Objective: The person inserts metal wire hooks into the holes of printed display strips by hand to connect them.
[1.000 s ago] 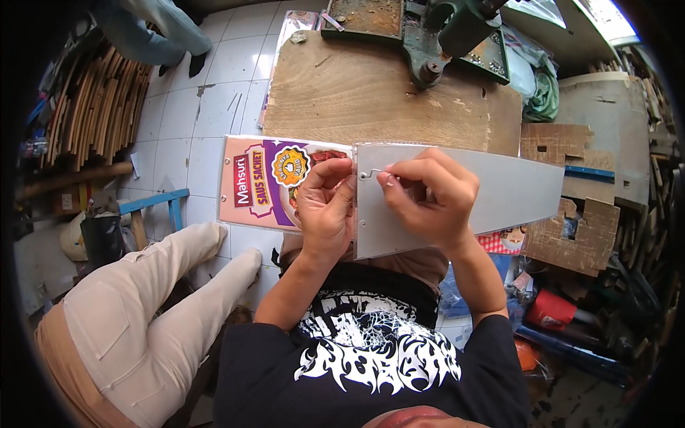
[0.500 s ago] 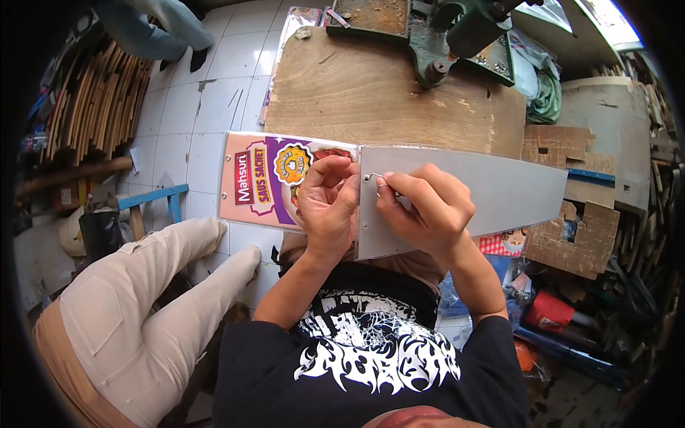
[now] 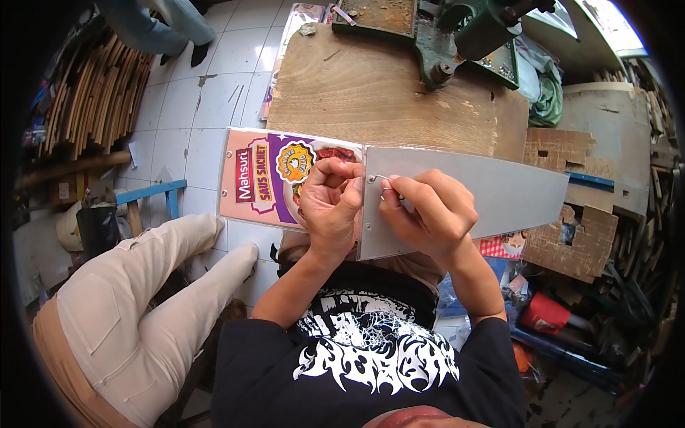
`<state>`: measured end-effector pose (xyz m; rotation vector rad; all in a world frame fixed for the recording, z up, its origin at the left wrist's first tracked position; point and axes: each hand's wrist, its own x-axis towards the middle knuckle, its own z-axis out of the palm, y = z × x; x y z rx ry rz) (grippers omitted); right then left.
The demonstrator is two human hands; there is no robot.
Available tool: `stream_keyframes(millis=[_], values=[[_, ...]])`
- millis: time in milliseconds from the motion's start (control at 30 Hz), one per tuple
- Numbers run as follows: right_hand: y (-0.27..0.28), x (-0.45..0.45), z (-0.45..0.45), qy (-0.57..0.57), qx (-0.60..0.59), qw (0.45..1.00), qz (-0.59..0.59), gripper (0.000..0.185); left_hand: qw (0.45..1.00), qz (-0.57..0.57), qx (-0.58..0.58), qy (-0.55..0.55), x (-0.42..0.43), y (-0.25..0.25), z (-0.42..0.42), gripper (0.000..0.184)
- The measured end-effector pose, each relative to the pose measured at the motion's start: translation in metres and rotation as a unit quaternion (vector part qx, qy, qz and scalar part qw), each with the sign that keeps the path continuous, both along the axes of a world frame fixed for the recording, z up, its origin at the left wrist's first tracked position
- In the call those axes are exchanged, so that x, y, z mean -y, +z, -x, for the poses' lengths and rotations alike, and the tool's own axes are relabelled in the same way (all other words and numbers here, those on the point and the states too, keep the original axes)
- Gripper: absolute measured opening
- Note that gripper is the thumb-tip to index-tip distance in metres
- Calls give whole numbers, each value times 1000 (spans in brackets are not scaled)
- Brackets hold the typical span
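A stiff grey panel (image 3: 492,187) with eyelets along its left edge lies before me, beside a printed panel (image 3: 246,177) reading "Mahsuri Saus Sachet". My right hand (image 3: 432,212) pinches a thin, curved metal wire ring (image 3: 381,177) between thumb and forefinger. The ring's far end meets the upper eyelet (image 3: 372,179) of the grey panel. Over the printed panel, my left hand (image 3: 332,203) has curled fingers, with thumb and fingertips at the grey panel's left edge. What lies between those fingertips is hidden.
A wooden tabletop (image 3: 385,93) extends behind the panels, bearing a green metal press (image 3: 446,53) with trays of small parts. A person in beige trousers (image 3: 135,307) is at my left. Cut cardboard (image 3: 581,242) lies at right, and wood strips (image 3: 89,100) are stacked at left.
The view has shifted slightly. Both hands hold nearly the same pose, with the wire ring still at the upper eyelet.
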<state>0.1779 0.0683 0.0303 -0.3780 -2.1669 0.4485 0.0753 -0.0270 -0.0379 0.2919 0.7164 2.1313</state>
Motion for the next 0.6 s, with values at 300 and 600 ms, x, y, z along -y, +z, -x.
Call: stream_keyframes(millis=[300,600], values=[[-2,-1,0,3,3,998,-68,18,999,17,-25,-29,-1,7,4,33],[4,0,3,7,52,994,-92,17,996,-14,4,-85,5,0,8,27]])
